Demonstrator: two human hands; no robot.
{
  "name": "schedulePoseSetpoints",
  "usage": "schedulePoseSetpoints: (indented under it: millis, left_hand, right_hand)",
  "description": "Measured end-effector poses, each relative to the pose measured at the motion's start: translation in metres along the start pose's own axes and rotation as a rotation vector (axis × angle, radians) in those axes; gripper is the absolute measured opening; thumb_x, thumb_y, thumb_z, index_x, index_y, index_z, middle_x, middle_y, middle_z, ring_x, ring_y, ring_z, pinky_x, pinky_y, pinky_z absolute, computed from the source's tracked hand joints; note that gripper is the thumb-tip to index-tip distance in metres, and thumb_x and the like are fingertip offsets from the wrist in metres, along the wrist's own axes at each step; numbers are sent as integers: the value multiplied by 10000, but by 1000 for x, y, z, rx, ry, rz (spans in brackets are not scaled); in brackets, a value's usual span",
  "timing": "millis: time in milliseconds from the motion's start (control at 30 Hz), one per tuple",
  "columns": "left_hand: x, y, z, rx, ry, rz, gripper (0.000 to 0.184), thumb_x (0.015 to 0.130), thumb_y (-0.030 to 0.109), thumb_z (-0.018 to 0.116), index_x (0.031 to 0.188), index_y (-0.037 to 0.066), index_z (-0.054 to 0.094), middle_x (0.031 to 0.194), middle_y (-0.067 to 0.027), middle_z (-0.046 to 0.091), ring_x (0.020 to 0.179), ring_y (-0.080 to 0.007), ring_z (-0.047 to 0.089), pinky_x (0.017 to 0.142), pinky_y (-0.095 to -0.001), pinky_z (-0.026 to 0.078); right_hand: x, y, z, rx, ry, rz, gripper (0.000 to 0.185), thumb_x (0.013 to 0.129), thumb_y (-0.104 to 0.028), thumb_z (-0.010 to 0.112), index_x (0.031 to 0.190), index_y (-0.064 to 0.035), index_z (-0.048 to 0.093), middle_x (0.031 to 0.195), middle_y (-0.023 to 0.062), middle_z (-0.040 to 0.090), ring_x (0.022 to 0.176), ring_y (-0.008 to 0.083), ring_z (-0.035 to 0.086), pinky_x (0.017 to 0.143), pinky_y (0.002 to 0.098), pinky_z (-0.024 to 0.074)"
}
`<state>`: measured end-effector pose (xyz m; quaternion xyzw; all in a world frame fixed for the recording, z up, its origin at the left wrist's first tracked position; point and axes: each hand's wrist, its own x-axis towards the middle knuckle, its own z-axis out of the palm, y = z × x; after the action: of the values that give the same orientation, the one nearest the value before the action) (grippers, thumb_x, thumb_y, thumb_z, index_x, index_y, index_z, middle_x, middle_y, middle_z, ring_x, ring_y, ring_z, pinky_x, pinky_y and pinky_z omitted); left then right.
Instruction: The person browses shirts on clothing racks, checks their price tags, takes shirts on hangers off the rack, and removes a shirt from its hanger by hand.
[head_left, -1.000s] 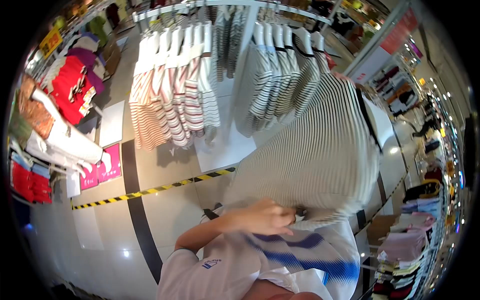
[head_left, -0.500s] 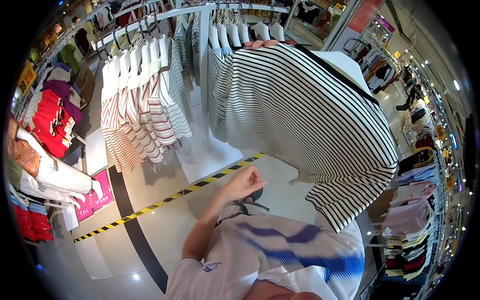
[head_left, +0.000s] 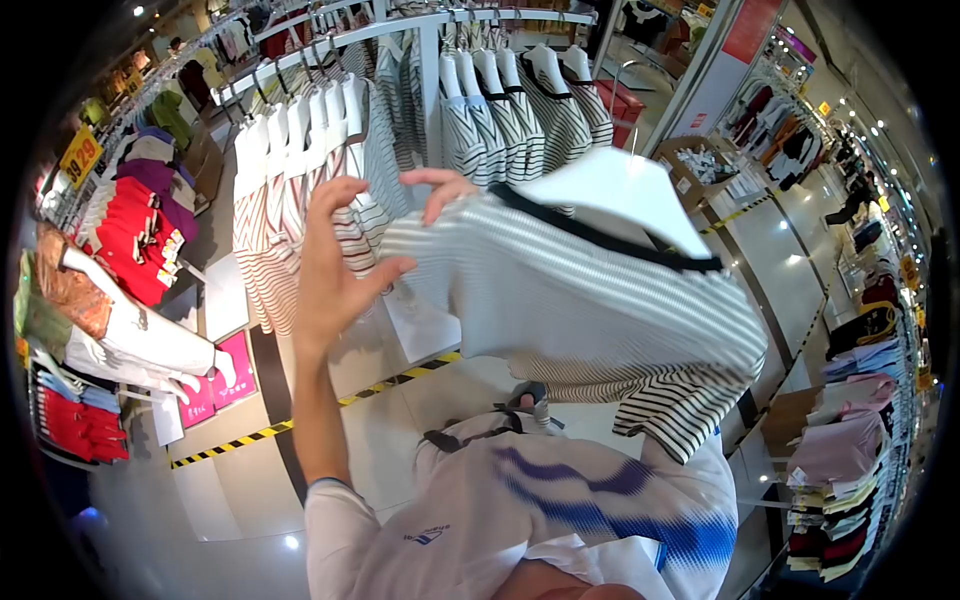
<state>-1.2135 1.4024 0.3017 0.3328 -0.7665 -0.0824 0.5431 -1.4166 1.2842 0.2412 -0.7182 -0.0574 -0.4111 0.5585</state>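
From my head, I see the shirt (head_left: 590, 290) on its hanger (head_left: 632, 195) before me. My left hand (head_left: 330, 265) is spread, empty; my right hand (head_left: 448, 190) shows at the shoulder, its grip unclear. I judge I'm handling the shoulder; a left grip calls for closing thumb to fingers.

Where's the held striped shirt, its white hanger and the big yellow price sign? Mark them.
Held striped shirt (head_left: 590, 295): head view, middle of body.
White hanger (head_left: 625, 192): head view, broad shoulder.
Yellow price sign (head_left: 81, 156): head view, front face.
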Motion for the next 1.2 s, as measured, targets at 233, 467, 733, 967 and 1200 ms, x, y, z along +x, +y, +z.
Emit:
schedulePoseSetpoints:
  millis: [233,467,733,967,1200]
  left_hand:
    - [-11,22,-23,250,-542,-65,404,665,190,770,943,24,528,734,-167,598,728,-382,592,638,-376,459]
    - [-80,41,-61,353,-177,-143,221,616,40,646,813,4,555,658,-136,535,564,-340,551,513,-374,434]
    - [-103,66,-73,450,-209,-278,339,581,66,730,860,16,542,682,-114,542,556,-328,539,490,-376,427]
    - [-112,107,-96,28,-769,-217,242,751,176,692,839,22,527,651,-70,482,589,-255,531,574,-351,449]
    - [-133,121,-95,-174,-545,101,118,763,110,600,734,40,509,569,-17,456,433,-115,441,490,-248,417]
  right_hand:
    - [-4,-15,92,-506,169,-99,234,782,-284,697,980,-172,645,1224,92,532,1165,271,480,1012,419,322]
    - [-94,-133,65,183,660,896,572,938,-382,542,1286,65,467,1162,191,614,1023,272,629,898,392,512]
    - [-120,-198,86,-918,201,911,511,754,-419,696,1036,2,624,872,130,674,832,221,648,817,357,454]
    - [-170,-185,105,-1287,365,342,317,697,-365,626,720,-51,670,634,60,628,623,238,623,654,332,465]
    - [-166,-179,127,-1191,454,68,266,554,-262,693,604,-20,593,503,44,527,466,186,523,516,298,436]
